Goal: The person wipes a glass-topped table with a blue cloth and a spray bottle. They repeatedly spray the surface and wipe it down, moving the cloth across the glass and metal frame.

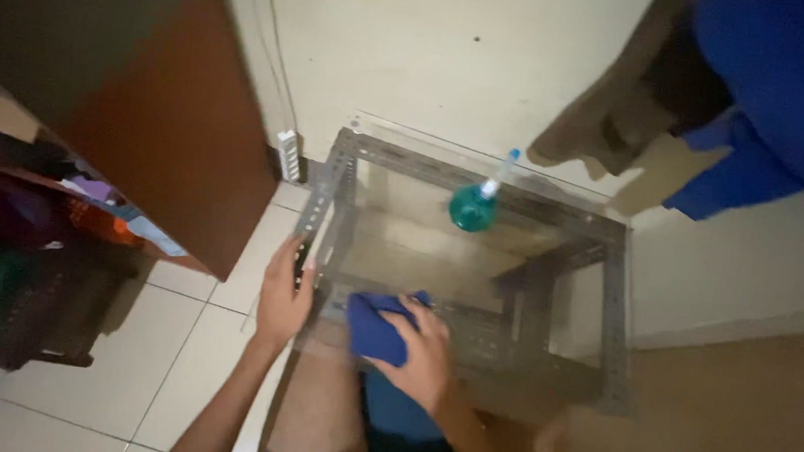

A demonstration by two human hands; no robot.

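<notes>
- My right hand presses a soft, crumpled blue cloth flat on the near edge of the glass-topped grey metal-frame table
- My left hand grips the table's left edge, fingers curled
- I judge the cloth light and limp, the glass slippery and fragile
- A teal spray bottle stands well apart

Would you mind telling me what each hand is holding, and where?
The right hand presses a bunched blue cloth from its right side onto the glass tabletop. The left hand grips the table's left edge.
</notes>
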